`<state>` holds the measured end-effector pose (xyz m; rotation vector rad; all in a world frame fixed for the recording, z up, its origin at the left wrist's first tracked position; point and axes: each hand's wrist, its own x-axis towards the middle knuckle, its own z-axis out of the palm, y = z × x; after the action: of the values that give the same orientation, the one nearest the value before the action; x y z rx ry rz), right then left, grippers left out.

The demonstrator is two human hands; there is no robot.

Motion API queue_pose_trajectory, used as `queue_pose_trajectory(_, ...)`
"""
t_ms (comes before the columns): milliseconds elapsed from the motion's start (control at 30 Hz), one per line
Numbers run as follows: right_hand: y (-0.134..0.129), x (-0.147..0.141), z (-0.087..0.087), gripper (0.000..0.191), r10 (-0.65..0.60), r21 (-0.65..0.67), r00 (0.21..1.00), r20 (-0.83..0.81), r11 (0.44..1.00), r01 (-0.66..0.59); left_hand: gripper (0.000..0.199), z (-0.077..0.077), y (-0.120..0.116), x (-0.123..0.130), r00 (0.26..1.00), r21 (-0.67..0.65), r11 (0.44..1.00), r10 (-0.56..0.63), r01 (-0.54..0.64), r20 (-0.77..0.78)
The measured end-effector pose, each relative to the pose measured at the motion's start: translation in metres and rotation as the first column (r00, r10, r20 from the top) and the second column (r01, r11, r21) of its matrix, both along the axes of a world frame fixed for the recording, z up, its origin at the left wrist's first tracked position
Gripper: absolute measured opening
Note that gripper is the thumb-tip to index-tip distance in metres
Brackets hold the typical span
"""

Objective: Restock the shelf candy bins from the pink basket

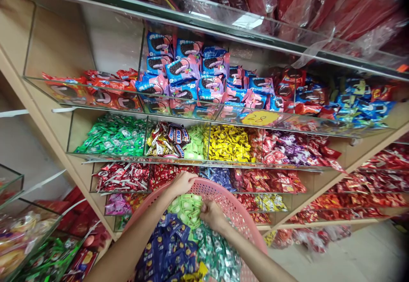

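Observation:
A pink perforated plastic basket [251,218] stands in front of the shelves. My left hand [183,182] is closed over its far rim. Inside the basket my right hand [212,214] has its fingers curled at the edge of the light green wrapped candies [188,208]; whatever lies in the fingers is hidden. Nearer me in the basket are dark blue packets [168,248] on the left and green-and-silver wrapped candies [219,252] on the right. A few yellow wrappers [198,273] show at the bottom.
Glass-fronted shelves hold blue-and-pink cookie packs [183,69], green candies [113,135], Snickers bars [177,136] and yellow candies [230,141]. A yellow price tag [259,118] marks the upper shelf. Red plastic-wrapped goods [287,1] fill the top. Bagged goods [315,238] lie on the floor.

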<state>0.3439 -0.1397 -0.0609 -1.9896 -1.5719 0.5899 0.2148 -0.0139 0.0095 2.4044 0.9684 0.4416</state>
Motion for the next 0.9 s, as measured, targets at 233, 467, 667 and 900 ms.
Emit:
queue_pose_trajectory(233,-0.008,-0.009,0.009,0.008,-0.049,-0.101,0.985,0.164,0.993,0.066,0.034,-0.001,0.001,0.001,1.0,0.021,1.0,-0.007,0.007,0.005)
queue_pose_trajectory(467,-0.016,-0.018,0.032,0.015,0.017,-0.193,0.947,0.321,0.98,0.048,0.034,-0.001,0.0,0.001,1.0,0.047,0.998,-0.031,0.03,0.004)
queue_pose_trajectory(667,-0.016,-0.017,0.033,0.017,0.011,-0.207,0.928,0.374,0.976,0.072,0.033,-0.001,0.0,0.002,1.0,0.039,0.999,-0.021,0.021,0.006)
queue_pose_trajectory(900,-0.011,-0.005,0.05,0.021,0.025,-0.095,0.93,0.367,0.995,0.011,0.034,-0.003,0.0,-0.001,1.0,0.034,0.999,0.007,-0.007,0.016)
